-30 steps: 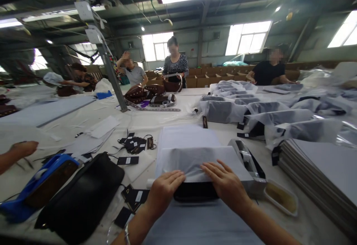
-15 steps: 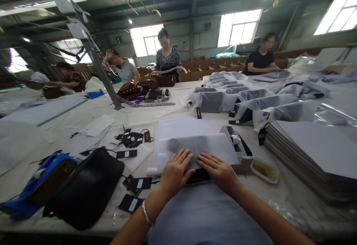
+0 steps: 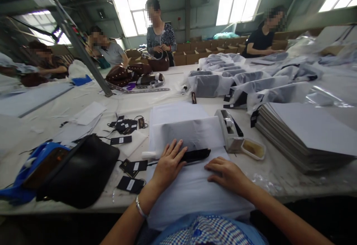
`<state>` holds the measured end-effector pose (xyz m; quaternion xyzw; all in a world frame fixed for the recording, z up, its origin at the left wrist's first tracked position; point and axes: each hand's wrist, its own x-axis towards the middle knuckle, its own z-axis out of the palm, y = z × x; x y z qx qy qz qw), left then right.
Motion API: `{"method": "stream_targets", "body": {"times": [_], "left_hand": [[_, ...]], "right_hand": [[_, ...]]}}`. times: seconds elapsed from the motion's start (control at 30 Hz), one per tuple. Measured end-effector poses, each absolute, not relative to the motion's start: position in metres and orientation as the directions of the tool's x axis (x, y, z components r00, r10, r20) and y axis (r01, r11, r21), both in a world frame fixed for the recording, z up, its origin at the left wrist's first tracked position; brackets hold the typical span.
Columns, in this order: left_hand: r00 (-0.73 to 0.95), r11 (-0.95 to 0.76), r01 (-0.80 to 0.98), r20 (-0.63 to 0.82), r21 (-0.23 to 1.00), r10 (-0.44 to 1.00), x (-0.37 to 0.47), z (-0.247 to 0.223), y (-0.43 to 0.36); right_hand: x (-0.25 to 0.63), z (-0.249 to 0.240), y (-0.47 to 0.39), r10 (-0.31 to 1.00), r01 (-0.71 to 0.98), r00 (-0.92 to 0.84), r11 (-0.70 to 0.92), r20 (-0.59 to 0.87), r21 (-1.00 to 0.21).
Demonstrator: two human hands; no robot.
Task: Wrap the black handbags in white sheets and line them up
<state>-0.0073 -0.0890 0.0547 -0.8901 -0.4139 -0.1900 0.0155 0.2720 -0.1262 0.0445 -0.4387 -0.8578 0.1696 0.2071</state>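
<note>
The left hand (image 3: 169,166) is lying flat with its fingers a little spread, grasping nothing, and it is pressing on the near edge of a tissue sheet (image 3: 192,129) and on the black bag (image 3: 195,155), which is sitting partly under its fingers. The right hand (image 3: 227,172) is resting with loosely bent fingers on the white paper (image 3: 200,196), nearer than the bag's right end, and is holding nothing that I can see. Because only the left hand is pressing, the bag could be turning crooked on the smooth paper if the push is coming from one side. The thin tissue could be creasing or tearing if the fingers are dragging it. Beyond the right hand, the tape dispenser (image 3: 234,142) is standing close to the tissue, so a corner could be catching there. As for materials, the tissue is looking matt and milky, showing the bag's dark shape through it; the uncovered strip is looking smooth, with a rounded end. Left of the left hand, stiff rectangular hang tags (image 3: 131,184) are lying on the counter (image 3: 131,105), and farther left a soft, leather-like handbag (image 3: 83,170) is slumping.
</note>
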Motion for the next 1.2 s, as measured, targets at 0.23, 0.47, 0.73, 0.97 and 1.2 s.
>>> {"method": "stream_targets", "body": {"times": [0.23,0.47,0.73,0.97,1.2], "left_hand": [[0.588,-0.662,0.734,0.345,0.152,0.732,-0.009,0.056,-0.088],[0.570,-0.655,0.728,0.350,0.205,0.743,-0.008,0.059,-0.086],[0.571,-0.648,0.732,0.328,0.213,0.753,-0.009,0.058,-0.085],[0.569,-0.654,0.716,0.339,0.243,0.749,-0.009,0.060,-0.083],[0.571,-0.639,0.703,0.289,0.310,0.768,-0.010,0.070,-0.082]], "right_hand": [[0.264,0.038,-0.116,0.855,0.677,-0.492,0.494,0.163,-0.546],[0.262,0.038,-0.115,0.831,0.689,-0.516,0.547,0.208,-0.477],[0.261,0.049,-0.148,0.723,0.591,-0.671,0.655,0.164,-0.471],[0.256,0.039,-0.151,0.742,0.588,-0.648,0.632,0.173,-0.506],[0.256,0.054,-0.140,0.790,0.572,-0.608,0.506,0.081,-0.645]]}}
